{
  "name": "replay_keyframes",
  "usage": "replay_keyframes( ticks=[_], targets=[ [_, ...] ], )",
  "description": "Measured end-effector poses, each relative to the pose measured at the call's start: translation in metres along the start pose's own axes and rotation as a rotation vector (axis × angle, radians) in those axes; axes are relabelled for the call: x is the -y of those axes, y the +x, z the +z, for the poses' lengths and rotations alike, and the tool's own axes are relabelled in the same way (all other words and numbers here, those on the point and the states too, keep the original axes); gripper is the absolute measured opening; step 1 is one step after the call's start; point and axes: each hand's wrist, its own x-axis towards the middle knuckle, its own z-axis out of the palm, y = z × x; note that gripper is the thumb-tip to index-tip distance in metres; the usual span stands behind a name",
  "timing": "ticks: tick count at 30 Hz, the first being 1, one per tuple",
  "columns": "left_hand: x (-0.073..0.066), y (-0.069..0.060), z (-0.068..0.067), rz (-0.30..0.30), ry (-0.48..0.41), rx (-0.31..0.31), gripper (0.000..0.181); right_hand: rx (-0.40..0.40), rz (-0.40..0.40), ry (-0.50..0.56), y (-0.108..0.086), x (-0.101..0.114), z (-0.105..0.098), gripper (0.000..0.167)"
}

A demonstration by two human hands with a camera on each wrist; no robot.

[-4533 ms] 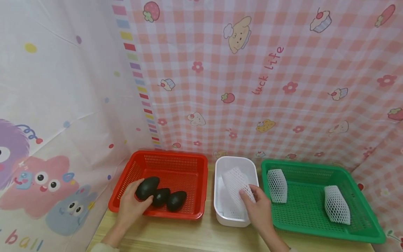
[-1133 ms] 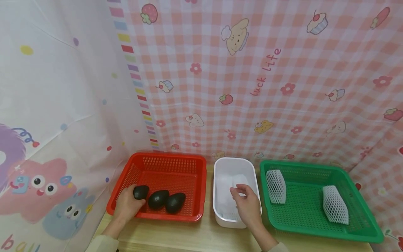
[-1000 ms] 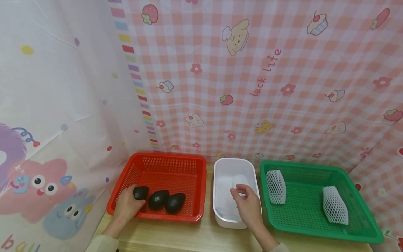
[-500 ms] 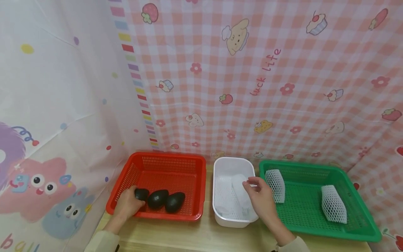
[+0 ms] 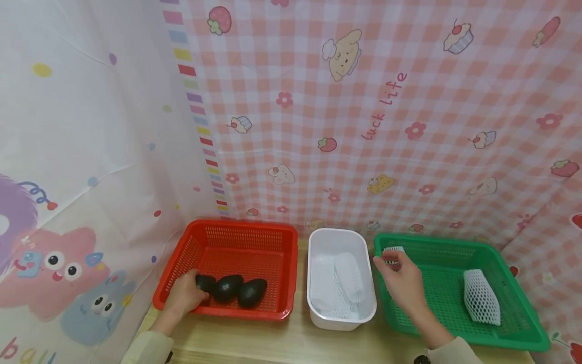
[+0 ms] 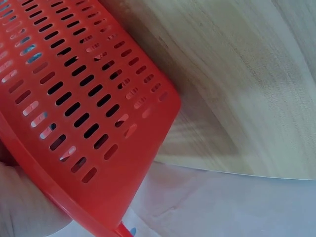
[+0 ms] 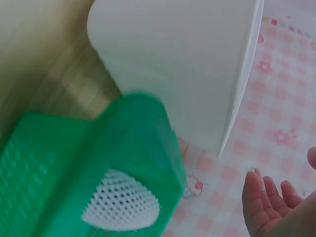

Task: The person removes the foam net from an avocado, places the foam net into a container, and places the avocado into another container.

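The right hand [image 5: 402, 283] now hangs over the green basket [image 5: 445, 293] instead of the white tub [image 5: 334, 323], relaxed, holding nothing. The left hand [image 5: 185, 292] grips the leftmost avocado [image 5: 206, 282] in the red basket [image 5: 254, 253]; likely firm, smooth, slippery, best held around its middle.

Bare L grip [image 5: 184, 294] & R grip [image 5: 404, 284], five-fingered. Clothing: cream/off-wht. top, only lower sleeves in view. L sleeve [image 5: 150, 348] & R sleeve [image 5: 456, 351]: same plain fabric, lightly creased, ending approx. at wrists. Sm. blk. piece [image 5: 170, 357] by L cuff; dk. roundish item [image 5: 422, 359] by R cuff, cut off at btm. edge, details n/c.
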Motion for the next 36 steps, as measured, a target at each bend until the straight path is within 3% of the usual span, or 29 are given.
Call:
replay_keyframes(
  ticks=[12, 18, 30, 36],
  targets=[
    [-0.002, 0.004, -0.002, -0.025, 0.023, 0.032, 0.067, 0.128, 0.013, -0.149, 0.037, -0.005, -0.034, 0.068],
    [-0.002, 0.004, -0.002, -0.030, 0.032, 0.039, 0.066, 0.167, 0.033, -0.247, 0.056, -0.017, -0.037, 0.075],
    [-0.004, 0.003, -0.004, -0.016, 0.051, 0.040, 0.065, 0.328, 0.118, -0.460, 0.085, -0.044, -0.033, 0.089],
    [-0.004, 0.005, -0.003, -0.023, 0.050, 0.048, 0.060, 0.389, 0.131, -0.498, 0.093, -0.060, -0.028, 0.057]
  ],
)
